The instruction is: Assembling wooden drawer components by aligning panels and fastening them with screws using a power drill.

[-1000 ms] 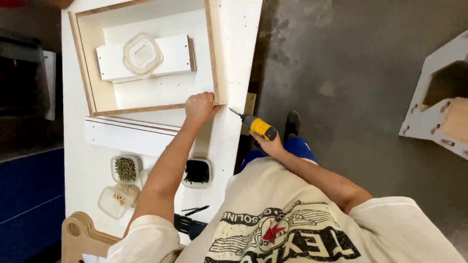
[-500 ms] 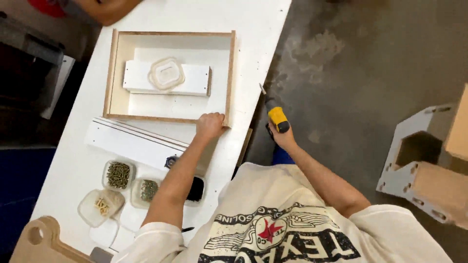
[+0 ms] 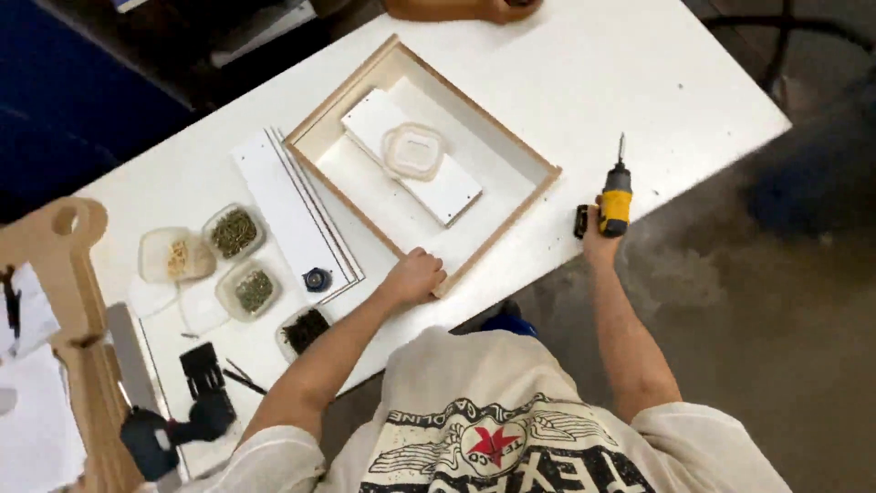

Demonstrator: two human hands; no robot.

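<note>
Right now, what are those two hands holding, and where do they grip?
Right hand grips the yellow power screwdriver by its handle. Left hand rests on the wooden frame's near corner.

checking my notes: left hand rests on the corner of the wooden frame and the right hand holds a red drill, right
Not quite: the drill in the right hand is yellow and black, not red, as the head view shows. The left hand does rest on the wooden frame corner.
</note>
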